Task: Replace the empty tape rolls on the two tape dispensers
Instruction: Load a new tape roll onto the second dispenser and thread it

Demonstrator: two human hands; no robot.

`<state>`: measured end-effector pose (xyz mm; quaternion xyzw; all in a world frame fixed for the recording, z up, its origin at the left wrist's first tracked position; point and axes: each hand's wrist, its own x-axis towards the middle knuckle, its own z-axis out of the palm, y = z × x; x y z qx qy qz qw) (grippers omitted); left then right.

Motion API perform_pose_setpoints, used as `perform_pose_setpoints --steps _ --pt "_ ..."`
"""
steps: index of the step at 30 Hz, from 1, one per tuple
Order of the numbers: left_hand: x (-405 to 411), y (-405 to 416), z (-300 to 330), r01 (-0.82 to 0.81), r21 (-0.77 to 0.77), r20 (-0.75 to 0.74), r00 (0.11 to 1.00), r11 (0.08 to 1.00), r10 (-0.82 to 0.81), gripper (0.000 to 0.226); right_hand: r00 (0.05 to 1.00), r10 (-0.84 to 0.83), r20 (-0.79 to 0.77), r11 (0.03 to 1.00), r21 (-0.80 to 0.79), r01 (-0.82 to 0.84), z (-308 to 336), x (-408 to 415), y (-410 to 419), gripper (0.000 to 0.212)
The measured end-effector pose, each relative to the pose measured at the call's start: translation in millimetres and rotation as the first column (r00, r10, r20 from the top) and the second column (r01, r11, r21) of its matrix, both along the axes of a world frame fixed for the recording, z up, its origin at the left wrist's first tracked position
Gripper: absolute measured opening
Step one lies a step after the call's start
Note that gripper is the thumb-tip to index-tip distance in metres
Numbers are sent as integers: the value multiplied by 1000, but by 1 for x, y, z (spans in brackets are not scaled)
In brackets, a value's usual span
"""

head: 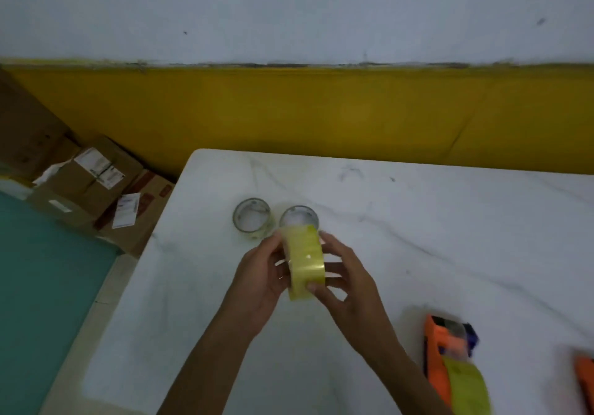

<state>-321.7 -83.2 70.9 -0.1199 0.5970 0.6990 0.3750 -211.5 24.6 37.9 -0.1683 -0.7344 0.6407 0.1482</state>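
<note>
Right, hands: both are up over the middle of the white marbled surface (418,222), working one roll between them.
Left hand (260,283): fingers curled round the left side of the yellow tape roll (305,262), gripping it.
Right hand (345,281): closed on the roll's right side, thumb tip pressed on the lower edge of the outer band, fingers spread behind.
Yellow tape roll: held off the surface, stood on edge with its broad outer band facing the camera, a small glint on the band; it hangs just in front of the nearer empty core.
Empty cores: two clear, used-up rolls stand side by side on the surface beyond the hands, the left core (252,218) fully in sight, the right core (299,217) partly covered by the held roll; whether the two touch is hard to tell.
Orange dispenser (438,360): lying on the surface at lower right, well apart from the hands, with a second yellow roll (467,385) at its near end; blurred, so how that roll sits in it cannot be told.
Second dispenser (585,379): only an orange sliver at the right edge of frame.
Beyond the surface: cardboard boxes (93,186) stacked on the floor at left, a yellow band (321,109) along the wall behind.
</note>
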Motion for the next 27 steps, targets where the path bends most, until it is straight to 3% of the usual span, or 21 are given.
perform_pose_setpoints --steps 5,8,10,14,17,19,22,25,27 --pt "108 55 25 263 12 -206 945 965 -255 24 995 -102 -5 986 -130 101 13 109 53 57" --pt "181 88 30 423 -125 -372 819 897 -438 38 992 -123 27 981 -151 126 19 180 91 54" --pt "228 110 27 432 -155 -401 794 888 -456 36 990 -133 51 979 -149 139 23 224 113 55" --pt "307 150 12 419 -125 -383 816 899 -434 29 962 -239 134 953 -158 259 23 304 139 52" --pt "346 179 4 394 4 -313 874 919 -373 26 938 -288 195 951 -57 304 23 351 153 25" --pt "366 191 0 454 22 -313 849 891 -425 27 915 -350 202 933 -9 359 22 377 162 17" --pt "384 200 -25 495 -210 -393 747 843 -537 29 831 -514 210 851 2 526 25 414 172 17" --pt "409 210 -49 497 -339 -179 799 798 -574 37 751 -611 249 778 13 628 21 445 195 20" --pt "425 214 -65 487 -392 -167 797 781 -581 32 724 -629 283 761 32 648 9 461 208 20"
